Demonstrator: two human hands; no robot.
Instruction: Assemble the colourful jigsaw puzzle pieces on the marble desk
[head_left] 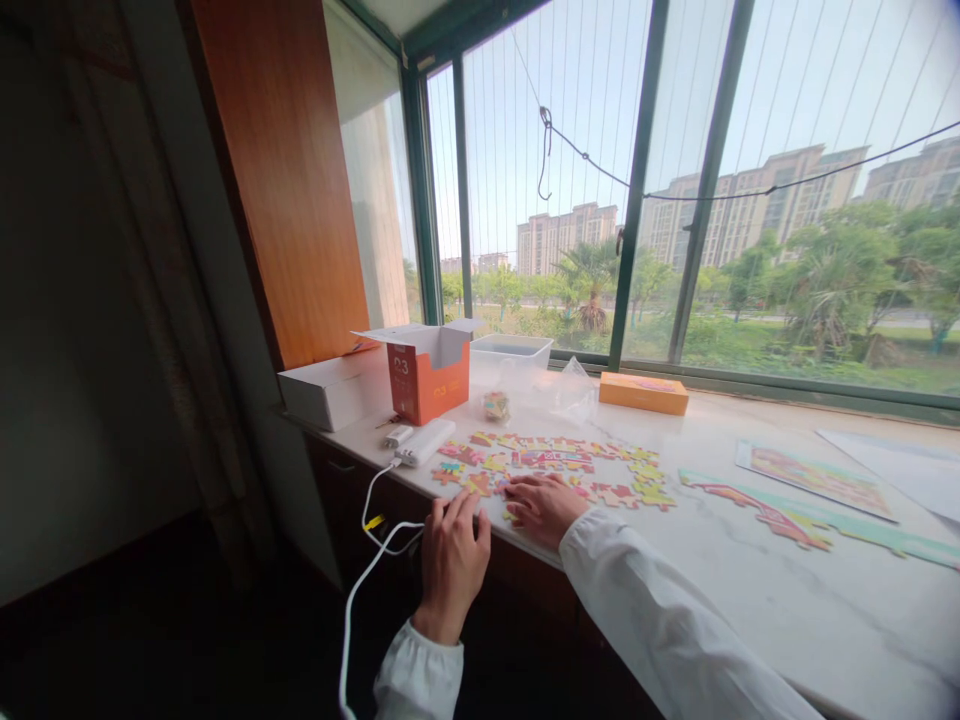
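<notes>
Roughly lengthwise, jigsaw pieces (555, 470) along the sill (787, 610)

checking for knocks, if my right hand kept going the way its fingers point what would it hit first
The right hand points left and slightly away from the person, so the first thing in line looks like the orange and yellow jigsaw piece just past its fingertips, though the depth is hard to judge from this view.

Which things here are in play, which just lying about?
In play: right hand resting on the pink-and-yellow jigsaw pieces; left hand beside them at the edge of the marble counter.
Lying about: open orange box, white box, clear plastic tub, closed orange box, white power bank, white cable.
</notes>
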